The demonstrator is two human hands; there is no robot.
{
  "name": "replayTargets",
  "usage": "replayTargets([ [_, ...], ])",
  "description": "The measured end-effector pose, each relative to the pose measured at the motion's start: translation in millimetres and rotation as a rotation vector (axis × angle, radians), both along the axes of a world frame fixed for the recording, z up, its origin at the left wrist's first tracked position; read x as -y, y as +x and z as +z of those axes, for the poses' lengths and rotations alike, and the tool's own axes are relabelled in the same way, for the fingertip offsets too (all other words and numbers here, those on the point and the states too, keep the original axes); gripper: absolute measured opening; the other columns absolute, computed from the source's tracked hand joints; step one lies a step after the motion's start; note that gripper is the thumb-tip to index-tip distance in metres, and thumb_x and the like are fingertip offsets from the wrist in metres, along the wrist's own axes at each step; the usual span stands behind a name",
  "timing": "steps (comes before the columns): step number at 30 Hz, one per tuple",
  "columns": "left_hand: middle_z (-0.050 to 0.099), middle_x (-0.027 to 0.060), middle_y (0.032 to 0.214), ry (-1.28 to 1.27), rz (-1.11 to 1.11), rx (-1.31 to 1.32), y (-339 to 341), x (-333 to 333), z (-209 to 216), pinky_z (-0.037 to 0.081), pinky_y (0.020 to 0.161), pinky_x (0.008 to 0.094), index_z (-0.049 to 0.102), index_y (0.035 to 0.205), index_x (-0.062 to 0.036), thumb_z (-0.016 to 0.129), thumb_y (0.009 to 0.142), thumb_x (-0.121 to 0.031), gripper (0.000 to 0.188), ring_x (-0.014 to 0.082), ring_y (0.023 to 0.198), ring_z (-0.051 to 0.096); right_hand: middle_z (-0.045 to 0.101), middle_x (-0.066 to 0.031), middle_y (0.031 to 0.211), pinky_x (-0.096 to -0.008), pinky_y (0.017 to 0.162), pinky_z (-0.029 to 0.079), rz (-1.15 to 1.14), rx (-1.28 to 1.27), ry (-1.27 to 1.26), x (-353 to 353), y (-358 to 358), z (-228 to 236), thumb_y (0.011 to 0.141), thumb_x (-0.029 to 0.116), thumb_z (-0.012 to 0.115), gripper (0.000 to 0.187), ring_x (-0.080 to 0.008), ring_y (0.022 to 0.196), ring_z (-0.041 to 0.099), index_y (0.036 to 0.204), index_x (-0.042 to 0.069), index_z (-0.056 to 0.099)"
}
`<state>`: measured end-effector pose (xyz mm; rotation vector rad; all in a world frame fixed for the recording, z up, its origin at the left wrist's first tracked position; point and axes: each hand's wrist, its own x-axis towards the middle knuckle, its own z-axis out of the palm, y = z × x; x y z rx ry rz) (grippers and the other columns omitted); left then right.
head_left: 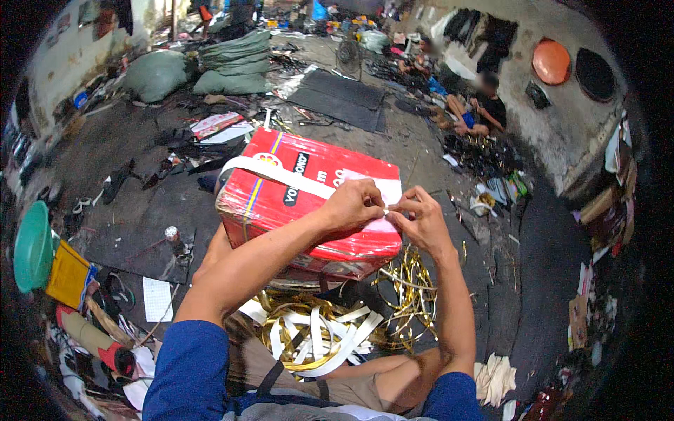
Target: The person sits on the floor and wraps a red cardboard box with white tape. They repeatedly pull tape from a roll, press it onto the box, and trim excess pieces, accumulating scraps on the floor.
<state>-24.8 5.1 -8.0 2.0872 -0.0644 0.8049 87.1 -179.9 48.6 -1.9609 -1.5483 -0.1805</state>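
A red cardboard box (274, 217), with glossy clear tape over it, stands in front of me above my folded legs. Across its top lies a flat white strip (281, 172), curling over the far left edge and passing under my left hand (354, 203). That hand is closed, its fingertips pinched near the box's right side. My right hand (423, 221) meets it there, also pinching. Between the fingertips shows a small white bit, apparently the strip's end. A tangle of white and gold strips (316, 333) rests in my lap, and more gold strips (407, 302) lie to its right.
A green basin (33, 245) and a yellow container (70, 274) stand at the left. Stuffed green sacks (235, 63), a dark mat (337, 98) and a fan (349, 56) are farther off. People (484, 105) sit by the right wall. Scraps litter the floor.
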Motion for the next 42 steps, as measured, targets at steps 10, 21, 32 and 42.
replayTargets([
  [10,0.073,0.0160,0.085,-0.036,0.103,-0.072,-4.2,1.7,4.2,0.056,0.075,0.0406,0.077,0.083,-0.0047,0.080,0.075,-0.022,0.019,0.0298,0.081,0.072,0.067,-0.0040,0.088,-0.0271,0.071,0.049,-0.164,-0.545,0.257,-9.8,-0.9,-47.9,0.082,0.014,0.082,0.017,-0.0117,0.078,0.062,0.091,0.000,0.078],
  [21,0.074,0.0199,0.079,0.241,-0.056,-0.179,22.9,-15.4,14.4,0.059,0.069,0.0428,0.079,0.083,-0.0030,0.071,0.076,-0.015,0.016,0.0325,0.069,0.073,0.059,0.0003,0.071,-0.0258,0.055,0.040,-0.248,-0.544,0.298,-24.6,10.4,-64.6,0.079,0.002,0.072,0.018,-0.0076,0.063,0.052,0.096,0.004,0.065],
  [32,0.068,0.0148,0.075,0.041,-0.145,0.049,25.0,6.0,7.2,0.052,0.065,0.0380,0.075,0.081,0.0015,0.074,0.079,-0.012,0.014,0.0240,0.069,0.067,0.051,0.0029,0.076,-0.0284,0.066,0.040,-0.200,-0.571,0.311,-9.5,-1.6,-65.9,0.106,0.025,0.058,0.030,-0.0074,0.073,0.044,0.083,0.006,0.056],
  [42,0.072,0.0155,0.079,0.054,-0.125,0.029,34.6,12.5,9.1,0.056,0.065,0.0356,0.074,0.080,0.0021,0.074,0.081,-0.010,0.012,0.0235,0.069,0.070,0.047,0.0072,0.066,-0.0200,0.039,0.027,0.069,-1.783,0.556,-5.2,-5.6,-92.9,0.106,0.032,0.060,0.021,-0.0027,0.044,0.036,0.092,0.017,0.058],
])
